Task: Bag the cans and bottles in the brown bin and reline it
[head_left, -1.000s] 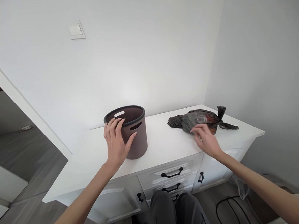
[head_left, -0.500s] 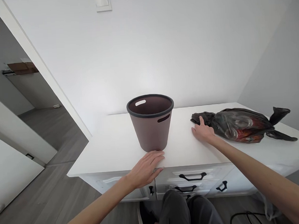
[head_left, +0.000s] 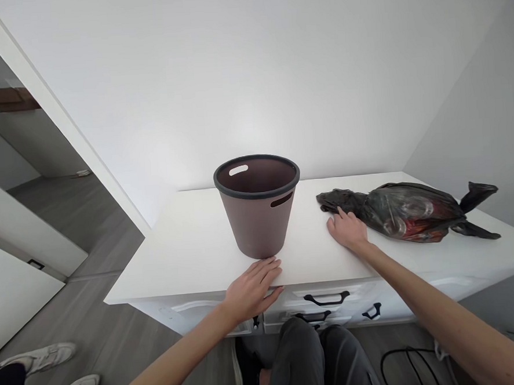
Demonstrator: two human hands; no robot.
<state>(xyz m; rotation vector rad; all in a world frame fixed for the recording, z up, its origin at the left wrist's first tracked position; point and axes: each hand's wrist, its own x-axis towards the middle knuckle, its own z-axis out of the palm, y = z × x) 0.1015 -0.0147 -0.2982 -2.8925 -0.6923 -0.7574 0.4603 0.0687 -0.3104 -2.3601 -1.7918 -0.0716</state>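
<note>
A brown trash can [head_left: 261,224] with a dark rim and slotted handles stands upright on the white cabinet top [head_left: 190,243]. My left hand [head_left: 253,288] lies flat at the cabinet's front edge, fingers stretched out just in front of the can's base. To the right lies a full black plastic bag [head_left: 408,212], partly see-through, with red and shiny things showing inside and two tied handles at its right end. My right hand [head_left: 347,229] rests on the cabinet top at the bag's gathered left end, fingertips touching it, fingers loosely curled but apart.
Black drawer handles [head_left: 327,299] stick out from the cabinet front. White walls stand behind and at the right. An open doorway is at the left. Another person's white shoes [head_left: 53,356] show at lower left. A black cable [head_left: 408,351] lies on the floor at lower right.
My right hand's raised index finger has come down against the bag's left end, which reaches slightly further left. Another person's shoes have come into view. My left hand stays in place.
</note>
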